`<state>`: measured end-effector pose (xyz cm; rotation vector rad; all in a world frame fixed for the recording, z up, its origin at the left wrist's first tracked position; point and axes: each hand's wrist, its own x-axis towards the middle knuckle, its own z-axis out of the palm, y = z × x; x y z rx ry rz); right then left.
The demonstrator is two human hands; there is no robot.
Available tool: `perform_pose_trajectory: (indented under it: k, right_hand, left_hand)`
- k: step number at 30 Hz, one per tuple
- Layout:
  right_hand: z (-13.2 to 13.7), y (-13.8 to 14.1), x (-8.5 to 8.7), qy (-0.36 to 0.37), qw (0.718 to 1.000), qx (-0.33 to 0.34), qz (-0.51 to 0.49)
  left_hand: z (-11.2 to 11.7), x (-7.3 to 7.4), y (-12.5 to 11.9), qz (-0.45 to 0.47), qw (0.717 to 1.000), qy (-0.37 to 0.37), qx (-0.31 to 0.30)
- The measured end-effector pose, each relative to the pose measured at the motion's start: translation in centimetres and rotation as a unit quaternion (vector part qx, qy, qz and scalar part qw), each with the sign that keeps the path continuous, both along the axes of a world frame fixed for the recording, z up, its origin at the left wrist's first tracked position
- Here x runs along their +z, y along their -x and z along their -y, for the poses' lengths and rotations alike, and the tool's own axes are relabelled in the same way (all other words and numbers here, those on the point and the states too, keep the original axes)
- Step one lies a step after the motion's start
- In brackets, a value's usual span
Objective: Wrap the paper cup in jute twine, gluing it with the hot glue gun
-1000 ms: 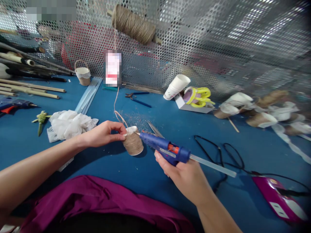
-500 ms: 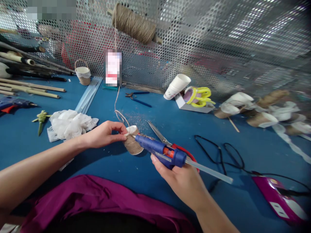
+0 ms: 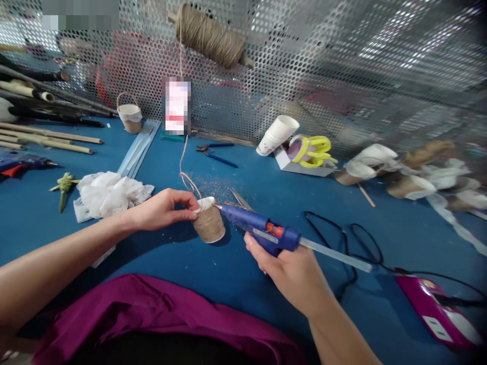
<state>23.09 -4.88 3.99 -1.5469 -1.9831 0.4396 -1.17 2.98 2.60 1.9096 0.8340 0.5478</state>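
Note:
My left hand (image 3: pixel 165 209) pinches the rim of a small paper cup (image 3: pixel 210 226) wrapped in twine, which leans tilted over the blue table. Loose twine (image 3: pixel 184 161) runs from the cup's rim up past the phone toward a big spool. A blue glue gun (image 3: pixel 262 228) is gripped in my right hand (image 3: pixel 291 271), with a clear glue stick (image 3: pixel 337 254) poking out of its back. Its nozzle points left, close to the cup's upper right edge. Behind the gun lie scissors (image 3: pixel 241 199), mostly hidden by it.
The twine spool (image 3: pixel 209 36) hangs on a perforated metal screen. Along the back stand a small basket (image 3: pixel 131 117), a phone (image 3: pixel 177 106), pliers (image 3: pixel 218 154) and stacked paper cups (image 3: pixel 277 134). White lace (image 3: pixel 110 195) lies left; a purple power strip (image 3: pixel 437 312) and black cord (image 3: pixel 344 235) lie right.
My right hand has drawn the glue gun to the right, so its nozzle has moved from the cup's near rim toward the right edge. My left hand stays on the cup.

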Motion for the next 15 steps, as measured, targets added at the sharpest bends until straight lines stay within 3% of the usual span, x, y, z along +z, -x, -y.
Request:
perform_pose_trajectory:
  k: [4, 15]
  right_hand:
    - [-0.1, -0.1, -0.2, 0.002, 1.000, -0.010, 0.005]
    - [0.4, 1.0, -0.1, -0.038, 0.998, 0.043, -0.013]
  left_hand:
    - [0.0, 0.0, 0.0, 0.001, 1.000, 0.000, 0.003]
    - [0.4, 0.0, -0.5, 0.009, 0.999, 0.013, 0.048]
